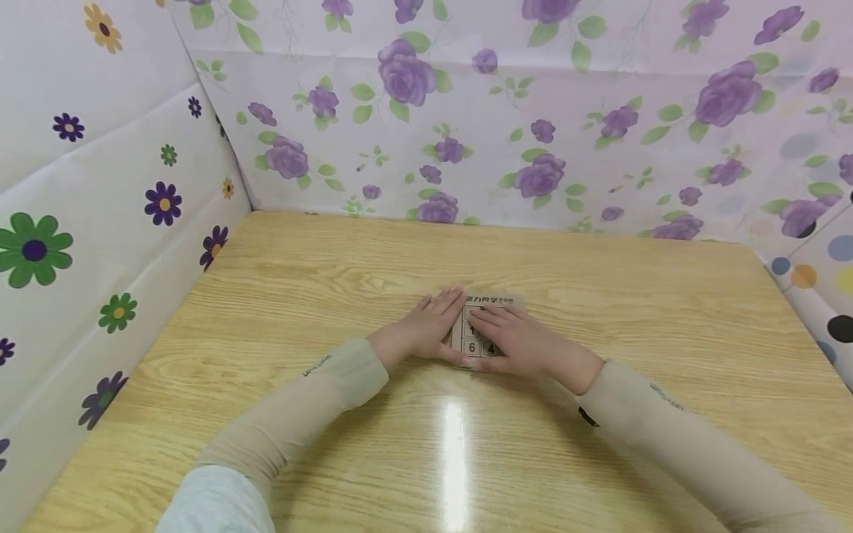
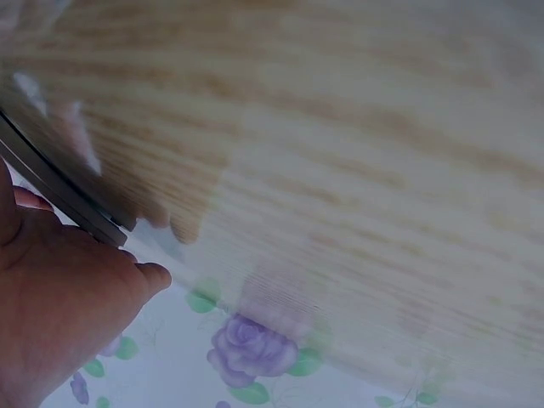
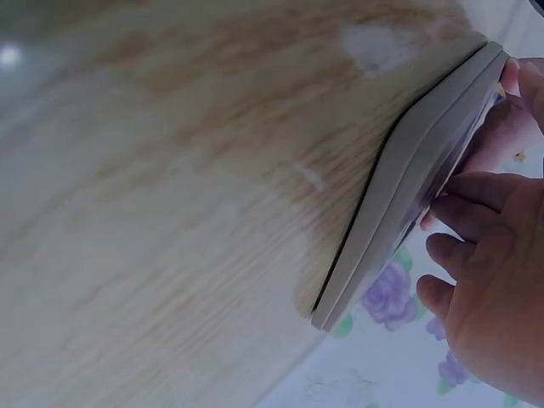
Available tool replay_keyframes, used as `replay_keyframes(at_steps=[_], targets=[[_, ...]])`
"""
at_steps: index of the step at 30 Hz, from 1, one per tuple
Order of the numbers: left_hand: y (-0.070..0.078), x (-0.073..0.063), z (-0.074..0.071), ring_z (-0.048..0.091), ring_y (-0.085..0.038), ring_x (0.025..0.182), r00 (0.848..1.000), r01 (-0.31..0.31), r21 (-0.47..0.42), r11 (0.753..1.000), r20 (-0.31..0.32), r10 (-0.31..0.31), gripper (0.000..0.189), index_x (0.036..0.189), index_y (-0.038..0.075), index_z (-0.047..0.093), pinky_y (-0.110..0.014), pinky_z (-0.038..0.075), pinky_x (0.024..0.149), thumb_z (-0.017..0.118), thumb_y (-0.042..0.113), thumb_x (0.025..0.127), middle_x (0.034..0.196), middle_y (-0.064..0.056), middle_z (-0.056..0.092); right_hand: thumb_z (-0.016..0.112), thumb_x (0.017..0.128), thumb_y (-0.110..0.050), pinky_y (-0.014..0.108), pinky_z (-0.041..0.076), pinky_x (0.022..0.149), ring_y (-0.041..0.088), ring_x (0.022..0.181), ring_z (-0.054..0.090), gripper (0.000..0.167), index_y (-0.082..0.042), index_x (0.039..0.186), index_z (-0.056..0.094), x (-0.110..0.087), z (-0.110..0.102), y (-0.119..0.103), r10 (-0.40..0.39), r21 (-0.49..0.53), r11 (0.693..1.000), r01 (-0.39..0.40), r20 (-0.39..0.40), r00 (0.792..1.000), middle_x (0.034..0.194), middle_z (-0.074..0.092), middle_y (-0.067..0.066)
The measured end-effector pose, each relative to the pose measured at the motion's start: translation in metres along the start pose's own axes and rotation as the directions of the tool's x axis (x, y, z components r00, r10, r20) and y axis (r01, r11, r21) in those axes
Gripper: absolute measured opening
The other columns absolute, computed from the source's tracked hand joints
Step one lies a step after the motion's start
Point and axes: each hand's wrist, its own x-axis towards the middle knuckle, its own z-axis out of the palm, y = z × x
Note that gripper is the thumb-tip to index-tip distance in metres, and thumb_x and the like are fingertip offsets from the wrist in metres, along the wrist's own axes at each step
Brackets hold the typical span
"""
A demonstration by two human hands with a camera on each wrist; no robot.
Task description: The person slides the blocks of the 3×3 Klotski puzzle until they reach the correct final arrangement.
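Observation:
A thin number sliding puzzle lies flat on the wooden table, its rounded corner and printed title toward the far side. Tiles marked 6 and 4 show, while several others are covered. Along the puzzle's left side rests my left hand, fingers straight and thumb reaching across the near edge. My right hand lies over the right part, its extended fingers on the tiles and its thumb by the near edge. The right wrist view shows the puzzle's grey side beside my fingers.
The light wood table stretches out on all sides of the puzzle. Behind it hangs a cloth wall with purple flowers. Another flowered cloth closes the left side, and a dotted one borders the right.

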Motion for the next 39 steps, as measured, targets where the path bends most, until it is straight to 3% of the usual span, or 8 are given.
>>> replay_keyframes(at_steps=[6,20,32,39], targets=[[0.000,0.001,0.000,-0.010,-0.024,0.147,1.000,0.001,0.009,1.000,0.002,-0.001,0.114,0.153,0.006,-0.004,-0.044,-0.001,0.120,0.059,0.067,0.080,0.160,-0.008,-0.011,0.050,0.093,-0.054,0.054,0.016,0.117,0.035,0.143,0.025,0.076,-0.001,0.146,0.034,0.002,0.000,0.002,0.019,0.002,1.000,-0.019,0.011,1.000,0.153,0.033,0.014],[0.001,-0.001,-0.001,-0.010,-0.023,0.147,1.000,0.015,0.001,1.000,-0.003,-0.015,0.116,0.152,0.006,-0.005,-0.043,-0.003,0.120,0.061,0.066,0.078,0.160,-0.008,-0.011,0.054,0.092,-0.051,0.054,0.016,0.117,0.035,0.142,0.027,0.074,-0.001,0.145,0.037,-0.014,-0.001,0.016,0.053,0.005,0.999,-0.053,0.001,0.999,0.151,0.036,0.015],[0.002,-0.001,-0.001,-0.008,-0.024,0.147,1.000,0.011,0.005,1.000,-0.004,-0.011,0.117,0.153,0.005,-0.004,-0.043,-0.002,0.120,0.062,0.067,0.078,0.160,-0.009,-0.010,0.054,0.092,-0.048,0.056,0.020,0.116,0.036,0.141,0.028,0.073,0.001,0.144,0.037,-0.020,0.004,-0.006,-0.077,-0.001,0.997,0.077,0.001,0.997,0.150,0.036,0.017],[0.001,-0.001,-0.001,-0.009,-0.023,0.147,1.000,0.016,0.005,1.000,0.001,-0.016,0.117,0.153,0.006,-0.004,-0.042,-0.002,0.120,0.061,0.067,0.078,0.160,-0.008,-0.011,0.055,0.092,-0.047,0.055,0.021,0.115,0.036,0.140,0.030,0.072,0.002,0.143,0.039,-0.017,0.004,-0.009,-0.075,-0.007,0.997,0.075,-0.008,0.997,0.149,0.038,0.017]])
